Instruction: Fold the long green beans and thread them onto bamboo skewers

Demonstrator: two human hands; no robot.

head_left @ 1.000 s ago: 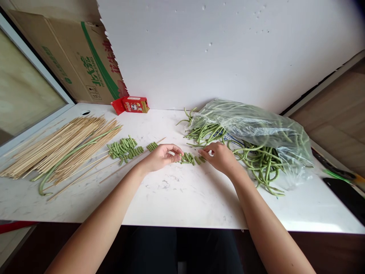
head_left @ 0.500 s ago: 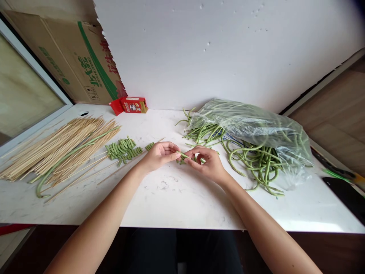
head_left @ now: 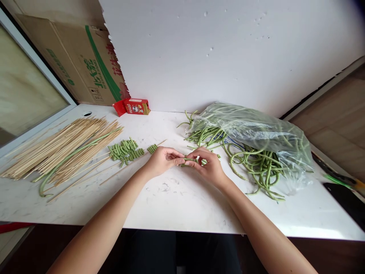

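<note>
Over the middle of the white table, my left hand [head_left: 164,161] and my right hand [head_left: 205,164] meet, pinching a short piece of green bean [head_left: 188,159] between their fingertips. Other cut bean pieces lie under and behind my right hand, partly hidden by it. To the left, short bean pieces threaded in rows on sticks [head_left: 123,151] lie on the table. Past my left hand, a single skewer [head_left: 127,167] carries a short row of bean pieces [head_left: 152,148] near its far end.
A pile of bamboo skewers [head_left: 61,148] covers the left side, a long bean [head_left: 67,156] across it. Long beans [head_left: 264,167] spill from a clear plastic bag [head_left: 251,120] at right. A red box [head_left: 137,106] stands by the wall, and a black object [head_left: 343,198] lies far right.
My fingertips have come closer together on the bean piece, which now lies more level between them. The whole view has shifted slightly.
</note>
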